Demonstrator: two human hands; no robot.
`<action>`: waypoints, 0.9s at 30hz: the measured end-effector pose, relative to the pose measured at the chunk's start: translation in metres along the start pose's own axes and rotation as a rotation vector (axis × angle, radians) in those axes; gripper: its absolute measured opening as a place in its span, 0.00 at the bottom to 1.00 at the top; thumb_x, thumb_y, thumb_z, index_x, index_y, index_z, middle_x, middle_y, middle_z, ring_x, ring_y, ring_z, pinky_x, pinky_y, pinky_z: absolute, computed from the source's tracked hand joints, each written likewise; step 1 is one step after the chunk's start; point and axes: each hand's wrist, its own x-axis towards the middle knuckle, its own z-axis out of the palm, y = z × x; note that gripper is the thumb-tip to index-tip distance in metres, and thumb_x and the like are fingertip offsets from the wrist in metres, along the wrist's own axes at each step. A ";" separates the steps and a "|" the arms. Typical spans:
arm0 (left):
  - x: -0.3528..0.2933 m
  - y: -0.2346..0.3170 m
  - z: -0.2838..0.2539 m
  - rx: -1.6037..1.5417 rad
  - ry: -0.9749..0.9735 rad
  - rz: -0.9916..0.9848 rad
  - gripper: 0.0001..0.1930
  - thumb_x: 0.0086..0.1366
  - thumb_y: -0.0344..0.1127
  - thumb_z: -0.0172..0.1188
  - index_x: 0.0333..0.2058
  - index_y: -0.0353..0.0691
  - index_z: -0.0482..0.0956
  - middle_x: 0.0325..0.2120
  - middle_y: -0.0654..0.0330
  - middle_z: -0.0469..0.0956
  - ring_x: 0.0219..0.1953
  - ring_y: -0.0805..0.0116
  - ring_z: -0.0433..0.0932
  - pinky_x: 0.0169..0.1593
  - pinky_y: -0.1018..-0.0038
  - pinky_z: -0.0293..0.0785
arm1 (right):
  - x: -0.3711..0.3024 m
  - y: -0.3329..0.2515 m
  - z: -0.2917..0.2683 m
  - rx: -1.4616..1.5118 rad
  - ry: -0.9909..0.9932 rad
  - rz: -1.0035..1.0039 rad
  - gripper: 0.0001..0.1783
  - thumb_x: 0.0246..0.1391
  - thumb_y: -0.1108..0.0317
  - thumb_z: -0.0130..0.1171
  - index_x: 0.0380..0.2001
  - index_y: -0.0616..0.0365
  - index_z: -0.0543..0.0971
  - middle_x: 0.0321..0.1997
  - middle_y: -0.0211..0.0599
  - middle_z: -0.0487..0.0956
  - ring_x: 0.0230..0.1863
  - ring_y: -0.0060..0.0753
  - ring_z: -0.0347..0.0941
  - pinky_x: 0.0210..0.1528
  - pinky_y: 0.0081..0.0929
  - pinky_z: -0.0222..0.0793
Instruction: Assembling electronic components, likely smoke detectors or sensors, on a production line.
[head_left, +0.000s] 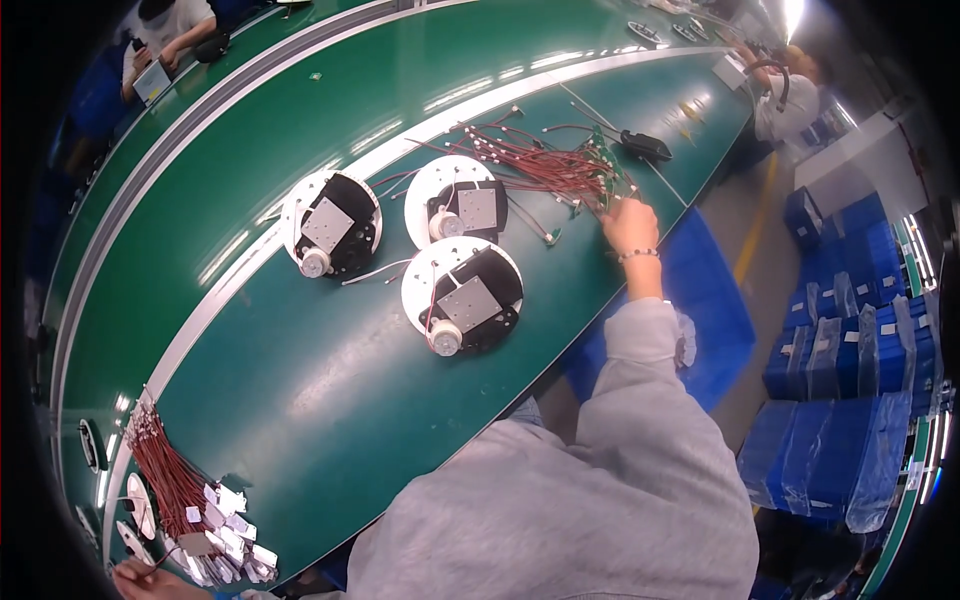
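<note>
Fanning leftward, red wires (560, 172) meet the right hand (632, 228).

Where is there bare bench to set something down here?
The widest free patch of green workbench lies between the three round units and the wire bundle at lower left. A smaller one runs between the nearest unit and the right hand. Crowded spots: the tangled red wires at that hand, and the bundle's corner by the left hand.
</note>
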 end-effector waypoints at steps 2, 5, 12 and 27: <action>-0.012 0.004 0.020 -0.121 -0.118 -0.064 0.10 0.60 0.33 0.44 0.31 0.30 0.68 0.22 0.60 0.67 0.22 0.76 0.62 0.24 0.85 0.55 | -0.001 -0.002 -0.005 0.041 -0.002 -0.011 0.08 0.33 0.66 0.58 0.19 0.58 0.76 0.24 0.47 0.75 0.30 0.46 0.72 0.35 0.35 0.68; -0.036 0.018 0.062 -0.277 -0.284 -0.153 0.09 0.61 0.32 0.43 0.30 0.31 0.68 0.21 0.61 0.65 0.22 0.76 0.60 0.25 0.84 0.55 | -0.008 -0.013 -0.029 0.285 0.110 -0.125 0.08 0.27 0.64 0.56 0.13 0.58 0.75 0.16 0.43 0.74 0.23 0.40 0.72 0.31 0.29 0.68; -0.140 0.033 0.198 -0.265 -0.614 -0.218 0.08 0.58 0.33 0.43 0.22 0.38 0.60 0.21 0.59 0.65 0.18 0.79 0.57 0.20 0.86 0.52 | -0.089 -0.108 -0.081 0.920 0.171 -0.308 0.03 0.41 0.74 0.57 0.22 0.63 0.75 0.19 0.29 0.75 0.20 0.13 0.68 0.23 0.10 0.62; -0.176 0.020 0.209 -0.373 -0.786 -0.558 0.07 0.61 0.32 0.41 0.24 0.42 0.57 0.21 0.62 0.63 0.19 0.79 0.59 0.20 0.86 0.53 | -0.018 -0.078 0.018 0.552 -0.058 -0.456 0.12 0.40 0.64 0.54 0.31 0.55 0.76 0.20 0.41 0.75 0.26 0.44 0.72 0.32 0.35 0.66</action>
